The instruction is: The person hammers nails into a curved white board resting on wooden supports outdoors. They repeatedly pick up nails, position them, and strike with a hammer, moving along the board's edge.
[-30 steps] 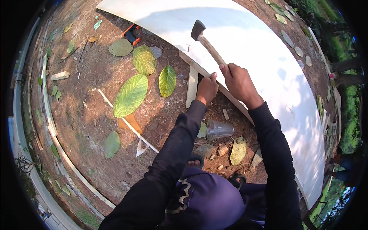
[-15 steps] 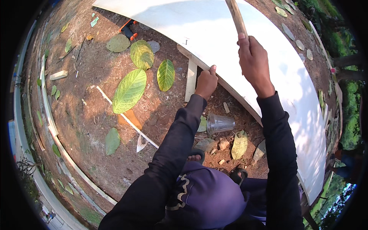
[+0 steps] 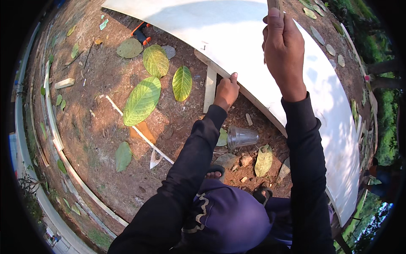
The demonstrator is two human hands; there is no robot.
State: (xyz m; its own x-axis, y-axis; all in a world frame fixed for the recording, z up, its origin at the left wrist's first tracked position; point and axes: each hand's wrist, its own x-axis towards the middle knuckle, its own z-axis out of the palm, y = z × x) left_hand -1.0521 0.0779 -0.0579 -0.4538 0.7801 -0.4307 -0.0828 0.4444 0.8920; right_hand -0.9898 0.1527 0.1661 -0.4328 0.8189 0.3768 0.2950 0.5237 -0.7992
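At the bottom centre of the frame the person crouches in dark blue trousers (image 3: 230,220), with dark sandals (image 3: 215,170) on bare brown soil (image 3: 101,122). Just above the feet, at centre, a clear plastic cup (image 3: 242,136) lies on its side among dry leaves. The left hand (image 3: 226,91), at centre, has its grip pinched together at the lower edge of the big white board (image 3: 253,38), fingertips touching the edge just beside a pale wooden strip (image 3: 210,88) that stands out from under it. What it pinches is too small to tell. The right hand (image 3: 283,46), at upper right, is closed tight around a wooden handle (image 3: 275,4) whose top runs out of the frame. Large green leaves (image 3: 142,100) lie at centre left, an orange-handled tool (image 3: 141,31) at the upper left by the board.
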